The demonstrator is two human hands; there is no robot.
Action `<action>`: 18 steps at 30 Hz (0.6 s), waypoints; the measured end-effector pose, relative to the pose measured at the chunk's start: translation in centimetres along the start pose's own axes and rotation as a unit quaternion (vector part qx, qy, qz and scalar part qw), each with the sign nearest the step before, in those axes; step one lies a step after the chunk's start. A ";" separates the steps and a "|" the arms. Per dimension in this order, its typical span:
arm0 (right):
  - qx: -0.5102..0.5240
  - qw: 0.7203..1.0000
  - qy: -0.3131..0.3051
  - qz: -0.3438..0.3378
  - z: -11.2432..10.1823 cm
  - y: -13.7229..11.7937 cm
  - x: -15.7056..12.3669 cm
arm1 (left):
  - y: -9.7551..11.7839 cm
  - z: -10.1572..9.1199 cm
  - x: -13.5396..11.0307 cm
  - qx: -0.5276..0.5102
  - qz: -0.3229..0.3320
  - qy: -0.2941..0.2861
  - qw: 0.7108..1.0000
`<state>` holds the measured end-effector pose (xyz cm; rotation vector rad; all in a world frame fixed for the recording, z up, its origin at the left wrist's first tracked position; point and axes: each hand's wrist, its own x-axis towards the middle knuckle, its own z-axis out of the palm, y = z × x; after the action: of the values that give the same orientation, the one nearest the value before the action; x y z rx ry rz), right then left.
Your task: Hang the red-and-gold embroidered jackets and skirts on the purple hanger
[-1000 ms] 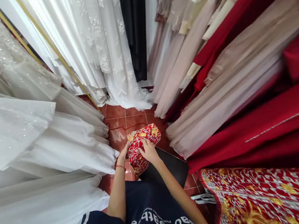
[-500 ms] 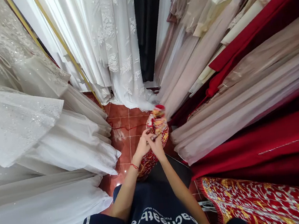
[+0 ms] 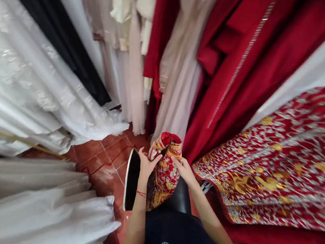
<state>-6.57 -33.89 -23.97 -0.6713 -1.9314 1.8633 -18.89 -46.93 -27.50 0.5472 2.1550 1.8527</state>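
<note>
Low in front of my body is a red garment (image 3: 168,174) embroidered in gold and white, with a rolled, collar-like opening at its top that shows a plain red lining. My left hand (image 3: 148,163), a red string bracelet on its wrist, pinches the garment's left edge, thumb lying over the cloth. On the other side my right hand (image 3: 184,169) grips the cloth just below the opening. The lower part of the garment hangs down toward my lap, partly hidden by my left forearm.
White gowns hang at left (image 3: 42,213) and at the back (image 3: 63,96). Pale pink dresses (image 3: 135,85) and red dresses (image 3: 235,74) hang ahead and right. A large red-gold embroidered skirt (image 3: 279,169) spreads at right. A dark rounded thing with a white rim (image 3: 130,180) stands above the tiled floor (image 3: 106,179).
My view has turned right, bringing the embroidered skirt further in. My hands have moved apart, and the garment's opening now faces up between them.
</note>
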 end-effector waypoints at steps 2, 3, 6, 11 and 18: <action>-0.014 1.000 0.015 -0.017 -3.2 -1.6 -1.3 | 0.0 2.2 0.3 0.072 0.008 -0.050 0.996; -0.029 0.999 0.030 -0.029 -4.8 -2.3 -2.1 | 0.0 3.3 0.2 0.106 0.022 -0.071 0.992; -0.079 0.990 0.104 -0.051 -9.5 -3.2 -4.7 | 0.2 6.4 -0.2 0.188 0.086 -0.057 0.977; -0.127 0.952 0.276 -0.043 -16.6 -2.6 -9.7 | 2.7 11.7 -1.0 0.233 0.205 0.014 0.951; -0.271 0.873 0.404 -0.044 -26.0 -4.9 -13.4 | 9.8 19.1 -2.5 0.201 0.289 -0.078 0.933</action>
<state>18.81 -20.36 -16.84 -1.2508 -1.8005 0.7257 -7.42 -29.81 -21.05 1.4993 2.4433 1.5076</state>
